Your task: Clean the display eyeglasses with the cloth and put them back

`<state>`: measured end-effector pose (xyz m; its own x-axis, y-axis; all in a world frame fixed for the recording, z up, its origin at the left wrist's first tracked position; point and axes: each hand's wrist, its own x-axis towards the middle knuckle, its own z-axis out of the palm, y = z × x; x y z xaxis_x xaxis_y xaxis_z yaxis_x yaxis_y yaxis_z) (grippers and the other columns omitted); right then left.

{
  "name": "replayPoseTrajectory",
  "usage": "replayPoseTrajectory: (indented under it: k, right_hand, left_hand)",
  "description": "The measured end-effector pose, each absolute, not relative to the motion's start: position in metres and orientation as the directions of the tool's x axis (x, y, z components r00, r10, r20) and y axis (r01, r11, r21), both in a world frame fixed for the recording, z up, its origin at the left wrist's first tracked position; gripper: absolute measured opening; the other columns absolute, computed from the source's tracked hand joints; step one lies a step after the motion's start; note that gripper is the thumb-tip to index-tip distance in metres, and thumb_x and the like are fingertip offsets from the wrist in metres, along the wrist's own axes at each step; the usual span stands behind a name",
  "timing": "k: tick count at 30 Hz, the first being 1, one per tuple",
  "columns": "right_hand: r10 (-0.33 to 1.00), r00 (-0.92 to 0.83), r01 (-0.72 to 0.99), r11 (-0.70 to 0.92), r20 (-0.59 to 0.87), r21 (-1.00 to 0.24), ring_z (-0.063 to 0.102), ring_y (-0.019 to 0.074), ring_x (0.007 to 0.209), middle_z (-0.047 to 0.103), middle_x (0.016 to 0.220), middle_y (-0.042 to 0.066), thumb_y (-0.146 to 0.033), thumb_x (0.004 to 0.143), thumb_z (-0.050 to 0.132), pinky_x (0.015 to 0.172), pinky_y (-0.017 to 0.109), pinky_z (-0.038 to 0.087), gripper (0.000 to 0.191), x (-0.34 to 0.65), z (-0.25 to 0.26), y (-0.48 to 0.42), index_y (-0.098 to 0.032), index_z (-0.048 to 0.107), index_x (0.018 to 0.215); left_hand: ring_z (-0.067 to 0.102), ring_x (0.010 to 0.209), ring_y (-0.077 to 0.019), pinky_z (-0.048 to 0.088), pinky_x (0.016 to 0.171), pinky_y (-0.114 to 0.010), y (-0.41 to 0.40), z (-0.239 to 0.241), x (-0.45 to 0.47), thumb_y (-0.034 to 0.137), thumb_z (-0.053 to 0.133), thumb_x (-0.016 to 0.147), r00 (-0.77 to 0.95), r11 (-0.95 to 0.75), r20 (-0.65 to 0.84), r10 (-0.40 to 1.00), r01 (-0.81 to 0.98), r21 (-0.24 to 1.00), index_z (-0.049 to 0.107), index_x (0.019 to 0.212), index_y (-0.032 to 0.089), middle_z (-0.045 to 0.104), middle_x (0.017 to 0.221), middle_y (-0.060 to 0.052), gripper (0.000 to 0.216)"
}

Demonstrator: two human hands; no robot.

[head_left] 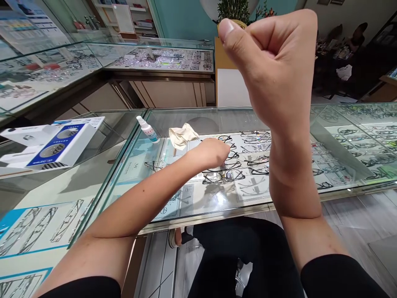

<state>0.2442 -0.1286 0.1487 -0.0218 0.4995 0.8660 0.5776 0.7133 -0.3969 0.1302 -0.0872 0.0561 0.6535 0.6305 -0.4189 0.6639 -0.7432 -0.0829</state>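
**Left hand on the display glass, right fist raised**

The left hand [214, 152] reaches out over the glass counter top [192, 203], knuckles toward the camera and fingers curled under. Its fingertips are hidden behind the back of the hand, so whether they grip anything cannot be told. A pair of dark-framed eyeglasses [223, 176] lies just below and to the right of the hand, near it but apart; whether it sits on the glass or inside the case beneath is not clear. More rows of frames [254, 149] spread to the right of the hand, under the glass.

The right hand [273, 62] is held high and close to the camera, closed into a fist with the thumb pressed along the curled index finger. Nothing shows between its fingers, and its forearm stands upright in front of the counter.

Beyond the left hand, a crumpled cream cleaning cloth [182, 135] lies just by the knuckles, and a small spray bottle [148, 130] lies tilted farther left. A second pair of glasses [155, 165] rests left of the forearm.

The counter's near edge runs under both forearms; its left edge meets a neighbouring case bearing a white and blue box [58, 147]. Open glass lies between the forearm and the near edge.
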Motion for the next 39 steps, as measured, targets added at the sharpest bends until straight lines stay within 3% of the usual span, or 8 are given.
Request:
replayPoseTrajectory:
  k: [7,10,13,17,26,33,36,39]
  right_hand:
    - [0.479,-0.075,0.574,0.738,0.875,-0.355,0.012,0.0162,0.07,0.014,0.072,-0.003,-0.022,0.111,0.06,0.064,0.034,0.029,0.065,0.244,0.147,-0.129,-0.027,0.011,0.068]
    - [0.542,-0.055,0.628,0.671,0.838,-0.393,0.02,0.0168,0.068,0.017,0.075,0.0,-0.031,0.112,0.06,0.063,0.034,0.032,0.064,0.245,0.149,-0.131,-0.027,0.014,0.068]
    - [0.576,-0.029,0.682,0.608,0.817,-0.405,0.028,0.0187,0.069,0.02,0.075,0.001,-0.039,0.112,0.06,0.062,0.034,0.035,0.063,0.245,0.149,-0.132,-0.027,0.016,0.068]
    - [0.556,-0.085,0.594,0.695,0.827,-0.406,0.022,0.0178,0.068,0.018,0.074,-0.001,-0.034,0.113,0.061,0.063,0.035,0.032,0.063,0.243,0.147,-0.131,-0.028,0.016,0.068]
    - [0.502,-0.106,0.423,0.804,0.858,-0.418,0.011,0.0162,0.073,0.015,0.073,-0.004,-0.018,0.113,0.06,0.069,0.038,0.018,0.062,0.245,0.147,-0.129,-0.027,0.017,0.069]
    - [0.6,-0.134,0.469,0.74,0.789,-0.483,0.014,0.016,0.07,0.017,0.071,-0.003,-0.036,0.112,0.064,0.066,0.036,0.021,0.064,0.249,0.152,-0.142,-0.026,0.021,0.066]
    - [0.615,-0.126,0.493,0.72,0.778,-0.489,0.021,0.0142,0.067,0.019,0.072,-0.003,-0.059,0.112,0.063,0.064,0.033,0.026,0.069,0.251,0.155,-0.148,-0.026,0.022,0.067]
    - [0.665,-0.167,0.469,0.703,0.728,-0.535,0.027,0.0122,0.068,0.022,0.072,-0.003,-0.073,0.108,0.06,0.063,0.03,0.025,0.07,0.253,0.144,-0.139,-0.026,0.027,0.068]
  left_hand:
    - [0.078,0.096,-0.0294,0.048,0.072,-0.033,-0.082,0.059,0.127,0.027,0.077,0.092,0.634,-0.696,-0.347,0.692,0.713,-0.086,0.088,0.102,0.02,0.086,0.102,-0.013,0.017]
    - [0.079,0.097,-0.0291,0.051,0.076,-0.033,-0.078,0.058,0.123,0.019,0.068,0.093,0.62,-0.656,-0.242,0.746,0.747,-0.108,0.088,0.108,0.02,0.086,0.105,-0.015,0.025]
    - [0.08,0.1,-0.0304,0.053,0.08,-0.033,-0.074,0.054,0.123,0.02,0.069,0.092,0.615,-0.652,-0.249,0.748,0.751,-0.104,0.088,0.109,0.019,0.086,0.108,-0.016,0.025]
    - [0.08,0.105,-0.0327,0.056,0.084,-0.035,-0.071,0.047,0.127,0.024,0.075,0.09,0.611,-0.663,-0.316,0.725,0.744,-0.084,0.089,0.11,0.021,0.086,0.114,-0.016,0.024]
    - [0.08,0.102,-0.032,0.054,0.082,-0.036,-0.079,0.058,0.126,0.015,0.067,0.09,0.627,-0.664,-0.269,0.731,0.745,-0.069,0.09,0.107,0.021,0.087,0.111,-0.015,0.03]
    - [0.072,0.08,-0.0229,0.047,0.076,-0.033,-0.085,0.105,0.082,0.028,0.076,0.092,0.669,-0.661,0.012,0.743,0.731,0.167,0.091,0.097,0.027,0.083,0.086,-0.004,0.015]
    - [0.052,0.056,-0.0156,0.037,0.065,-0.032,-0.074,0.116,0.055,0.028,0.082,0.087,0.571,-0.608,0.22,0.791,0.694,0.386,0.089,0.085,0.023,0.063,0.058,0.0,0.009]
    - [0.032,0.051,-0.0111,0.024,0.06,-0.032,-0.059,0.106,0.036,0.034,0.083,0.087,0.428,-0.605,0.429,0.796,0.533,0.592,0.086,0.08,0.019,0.04,0.05,0.005,0.016]
